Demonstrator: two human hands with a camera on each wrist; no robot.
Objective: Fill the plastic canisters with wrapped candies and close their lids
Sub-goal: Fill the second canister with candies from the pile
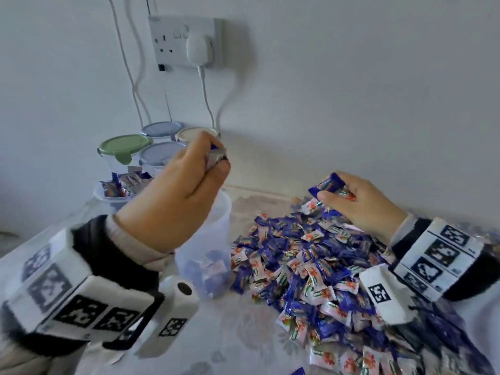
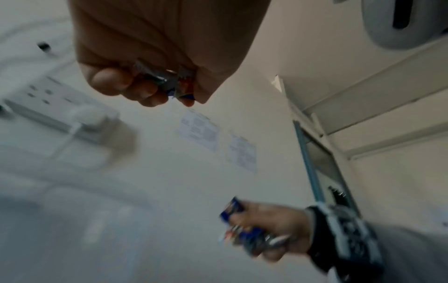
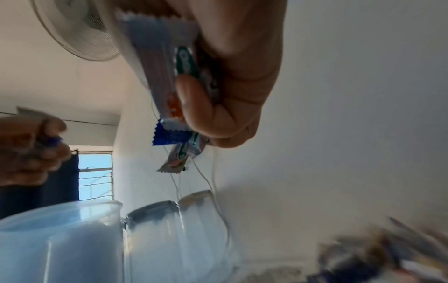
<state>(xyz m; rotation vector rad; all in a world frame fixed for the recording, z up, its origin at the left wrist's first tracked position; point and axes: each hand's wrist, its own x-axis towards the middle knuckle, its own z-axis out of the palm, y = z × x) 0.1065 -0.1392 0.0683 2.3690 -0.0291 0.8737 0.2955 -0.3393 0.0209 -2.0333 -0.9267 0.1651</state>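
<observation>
The left hand (image 1: 176,185) hung raised over the open canister (image 1: 213,226), fingers clamped on candies (image 1: 216,155); the right hand (image 1: 359,204) gripped wrapped sweets (image 1: 328,184) at the pile (image 1: 311,266).

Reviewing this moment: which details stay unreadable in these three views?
- Candy count in the left hand: head view, curled fingers cover it; left wrist view blurred.
- Fill level of the open canister: head view, left forearm hides the mouth.
- Candy pile: right wrist view, blurred.

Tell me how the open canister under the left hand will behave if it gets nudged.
The open canister looks thin translucent plastic, only bottom-filled with candies, so probably light and apt to slide. It stands tall, so a nudge near the rim might tip it.
</observation>
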